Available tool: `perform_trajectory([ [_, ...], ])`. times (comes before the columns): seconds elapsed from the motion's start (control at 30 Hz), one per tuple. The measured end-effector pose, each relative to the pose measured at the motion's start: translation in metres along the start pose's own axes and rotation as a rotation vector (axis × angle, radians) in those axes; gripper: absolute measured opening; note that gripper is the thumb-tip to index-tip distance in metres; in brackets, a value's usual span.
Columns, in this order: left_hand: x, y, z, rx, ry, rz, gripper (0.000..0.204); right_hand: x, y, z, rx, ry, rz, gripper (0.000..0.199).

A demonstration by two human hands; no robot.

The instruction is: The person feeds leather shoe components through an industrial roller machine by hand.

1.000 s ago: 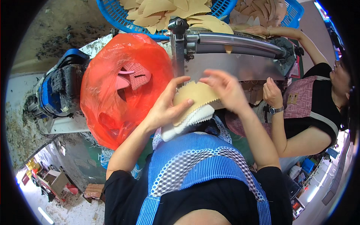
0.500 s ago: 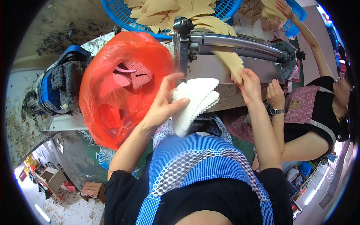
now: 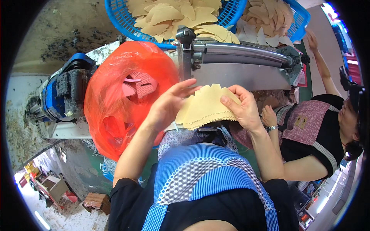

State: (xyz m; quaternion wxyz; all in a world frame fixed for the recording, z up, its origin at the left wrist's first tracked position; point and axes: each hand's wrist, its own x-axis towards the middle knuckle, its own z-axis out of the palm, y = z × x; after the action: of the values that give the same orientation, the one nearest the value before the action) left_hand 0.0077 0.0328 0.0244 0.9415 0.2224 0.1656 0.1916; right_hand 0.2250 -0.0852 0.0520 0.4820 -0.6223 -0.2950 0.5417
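Note:
A fanned stack of tan fabric pieces [image 3: 210, 107] with zigzag-cut edges is held up in front of my apron. My right hand [image 3: 246, 109] grips its right side, thumb on top and fingers behind. At the stack's left end is my left hand [image 3: 169, 101], its fingers stretched out; its thumb is blurred and partly hidden. Just beyond the hands stands a machine with a shiny metal roller [image 3: 246, 50] and a flat metal plate [image 3: 239, 73].
At the left lies a red plastic bag [image 3: 104, 96] with pink pieces inside, beside a blue motor [image 3: 58, 96]. Blue baskets [image 3: 115, 19] of tan pieces stand behind the roller. A co-worker [image 3: 304, 131] sits close on the right, one arm stretched toward the far basket.
My right hand has come down and left with its tan piece. A tan stack now shows between my hands where white pieces were in my left hand. The co-worker's raised hand has left the basket.

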Motion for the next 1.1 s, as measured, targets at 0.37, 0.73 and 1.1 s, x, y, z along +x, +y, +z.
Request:
perform_trajectory([
  [0.37,0.010,-0.025,-0.002,0.687,0.184,-0.052,0.046,0.003,0.020,-0.003,-0.479,0.219,-0.356,0.016],
  [0.73,-0.001,-0.021,-0.010,0.721,0.184,0.079,0.031,0.053,0.002,-0.035,0.212,0.277,0.055,0.020],
  [1.1,0.011,-0.030,-0.005,0.628,0.219,-0.060,0.020,0.018,0.001,-0.012,-0.275,0.095,-0.058,0.017],
])
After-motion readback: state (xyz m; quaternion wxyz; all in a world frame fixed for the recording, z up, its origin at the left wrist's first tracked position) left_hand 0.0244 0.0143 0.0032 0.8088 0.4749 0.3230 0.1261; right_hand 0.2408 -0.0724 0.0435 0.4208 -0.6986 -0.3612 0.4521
